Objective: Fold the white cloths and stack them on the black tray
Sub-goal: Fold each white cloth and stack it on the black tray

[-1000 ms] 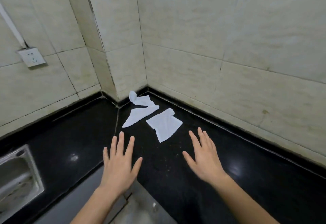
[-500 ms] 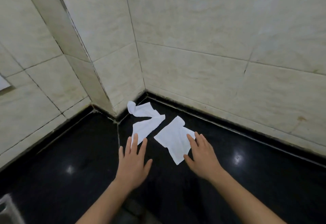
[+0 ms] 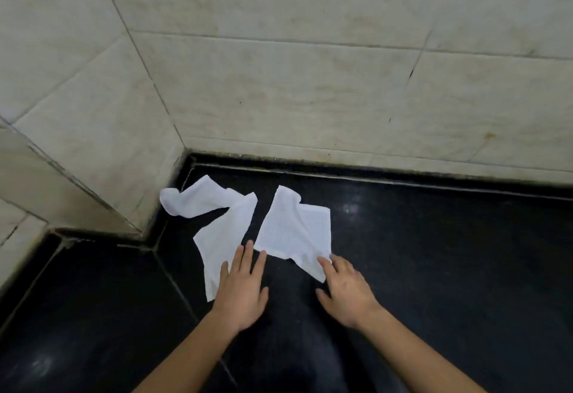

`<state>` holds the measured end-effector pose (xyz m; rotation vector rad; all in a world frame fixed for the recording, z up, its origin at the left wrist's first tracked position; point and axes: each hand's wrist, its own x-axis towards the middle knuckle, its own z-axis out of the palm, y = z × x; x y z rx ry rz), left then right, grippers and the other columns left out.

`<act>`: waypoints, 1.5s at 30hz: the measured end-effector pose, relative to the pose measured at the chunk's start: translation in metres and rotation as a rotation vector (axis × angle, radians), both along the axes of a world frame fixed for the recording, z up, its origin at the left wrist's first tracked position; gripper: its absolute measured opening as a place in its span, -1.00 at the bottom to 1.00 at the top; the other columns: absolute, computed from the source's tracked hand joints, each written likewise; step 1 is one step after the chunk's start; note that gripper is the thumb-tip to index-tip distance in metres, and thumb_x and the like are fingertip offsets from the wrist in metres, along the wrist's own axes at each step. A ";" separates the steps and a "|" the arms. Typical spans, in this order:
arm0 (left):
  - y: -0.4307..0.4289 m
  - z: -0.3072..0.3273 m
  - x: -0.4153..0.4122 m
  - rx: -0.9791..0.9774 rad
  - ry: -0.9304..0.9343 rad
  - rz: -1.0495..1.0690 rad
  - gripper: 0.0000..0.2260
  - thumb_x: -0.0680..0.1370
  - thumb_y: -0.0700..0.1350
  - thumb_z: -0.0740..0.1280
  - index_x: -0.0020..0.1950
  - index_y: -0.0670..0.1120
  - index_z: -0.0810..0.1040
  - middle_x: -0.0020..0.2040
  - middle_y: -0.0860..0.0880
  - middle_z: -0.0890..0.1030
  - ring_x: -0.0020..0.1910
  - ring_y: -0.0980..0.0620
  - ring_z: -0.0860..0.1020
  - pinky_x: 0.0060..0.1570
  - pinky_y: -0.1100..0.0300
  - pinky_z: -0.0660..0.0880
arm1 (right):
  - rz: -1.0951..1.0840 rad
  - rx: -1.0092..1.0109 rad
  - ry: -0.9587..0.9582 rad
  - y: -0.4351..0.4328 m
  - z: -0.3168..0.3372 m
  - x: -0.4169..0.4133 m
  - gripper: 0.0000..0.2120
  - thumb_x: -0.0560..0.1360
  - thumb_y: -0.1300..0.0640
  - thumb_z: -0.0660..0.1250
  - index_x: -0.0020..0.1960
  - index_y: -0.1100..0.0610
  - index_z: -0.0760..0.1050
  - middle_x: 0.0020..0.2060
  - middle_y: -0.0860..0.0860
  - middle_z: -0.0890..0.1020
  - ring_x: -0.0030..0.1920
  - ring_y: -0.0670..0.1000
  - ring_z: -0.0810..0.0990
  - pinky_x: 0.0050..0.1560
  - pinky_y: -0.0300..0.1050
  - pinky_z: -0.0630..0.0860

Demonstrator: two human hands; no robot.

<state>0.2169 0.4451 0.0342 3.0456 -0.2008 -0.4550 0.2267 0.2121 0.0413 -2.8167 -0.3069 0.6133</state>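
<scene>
White cloths [image 3: 294, 231] are touched on the tabletop [image 3: 434, 268] — one by the flat left hand [image 3: 241, 292], one by the flat right hand [image 3: 348, 289].

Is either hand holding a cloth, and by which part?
Nothing is held. The left hand lies flat over the left cloth; the right hand touches the right cloth at its near corner.

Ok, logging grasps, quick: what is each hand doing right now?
Left hand: open, fingers straight, over the left cloth.
Right hand: open, at a corner of the right cloth.
</scene>
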 end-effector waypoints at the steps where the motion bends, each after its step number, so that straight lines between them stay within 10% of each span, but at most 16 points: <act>1: 0.004 -0.009 0.006 0.010 0.030 -0.029 -0.36 0.64 0.06 0.13 0.62 -0.05 -0.11 0.61 -0.16 -0.23 0.59 -0.17 -0.17 0.53 -0.17 -0.01 | -0.019 -0.005 0.035 0.008 -0.007 -0.003 -0.35 0.60 -0.07 0.19 0.60 0.06 0.02 0.57 0.11 0.12 0.57 0.13 0.09 0.52 0.04 0.17; 10: 0.012 -0.070 0.049 0.108 0.176 -0.276 -0.20 0.54 -0.18 0.25 0.60 -0.09 -0.24 0.60 -0.11 -0.30 0.57 -0.10 -0.30 0.53 -0.20 -0.03 | -0.030 -0.135 0.108 0.035 -0.057 -0.015 -0.31 0.61 0.12 0.13 0.62 0.10 -0.16 0.60 0.17 -0.11 0.59 0.18 -0.08 0.55 0.11 0.06; 14: 0.008 -0.077 0.036 0.096 0.226 -0.221 -0.23 0.56 -0.17 0.25 0.61 -0.12 -0.19 0.63 -0.09 -0.14 0.60 -0.06 -0.18 0.53 -0.17 0.00 | -0.021 -0.169 0.128 0.034 -0.063 -0.017 -0.27 0.57 0.20 0.16 0.62 0.14 -0.14 0.56 0.13 0.15 0.56 0.16 0.11 0.52 0.07 0.15; 18: 0.005 -0.079 -0.008 0.047 0.118 -0.194 -0.21 0.49 -0.23 0.33 0.61 -0.18 -0.05 0.57 -0.14 0.19 0.57 -0.12 0.10 0.52 -0.11 0.12 | 0.054 -0.210 0.027 0.024 -0.074 -0.031 -0.36 0.41 0.29 0.30 0.48 0.23 0.30 0.10 0.14 0.58 0.09 0.21 0.58 0.12 0.07 0.48; 21: 0.010 -0.089 -0.047 -0.061 0.005 -0.197 -0.19 0.23 -0.27 0.51 0.48 -0.23 0.36 0.18 -0.16 0.61 0.18 -0.12 0.58 0.22 -0.03 0.51 | 0.175 -0.252 0.021 0.008 -0.076 -0.039 -0.66 0.19 0.34 0.45 -0.05 0.20 0.57 -0.25 0.14 0.60 -0.27 0.17 0.61 -0.27 0.02 0.55; 30: 0.006 -0.086 -0.075 0.009 -0.117 -0.278 -0.77 0.15 -0.22 0.56 -0.27 -0.08 0.61 -0.27 -0.05 0.57 -0.23 -0.06 0.55 -0.19 0.05 0.54 | 0.029 0.043 0.006 -0.027 -0.038 -0.037 -0.73 0.51 -0.02 0.25 0.09 0.01 0.64 0.04 -0.04 0.56 0.06 0.00 0.55 -0.07 -0.17 0.44; 37: -0.012 -0.038 -0.063 -0.287 -0.221 0.027 -0.83 0.38 -0.18 0.37 -0.25 -0.02 0.38 -0.35 0.06 0.45 -0.36 0.00 0.41 -0.31 0.13 0.33 | -0.041 0.163 -0.028 -0.054 -0.009 -0.037 -0.84 0.51 -0.03 0.21 -0.05 -0.01 0.53 -0.08 -0.09 0.57 -0.06 0.00 0.57 -0.08 -0.09 0.49; 45: -0.012 0.019 -0.002 -0.315 -0.383 0.112 -0.87 0.50 -0.16 0.39 0.03 -0.08 0.64 -0.10 -0.01 0.65 -0.10 0.00 0.53 -0.11 0.11 0.47 | -0.172 0.311 -0.266 -0.082 0.025 0.008 -0.87 0.56 0.02 0.30 0.05 -0.08 0.60 -0.10 -0.08 0.59 -0.09 -0.01 0.59 -0.07 0.00 0.56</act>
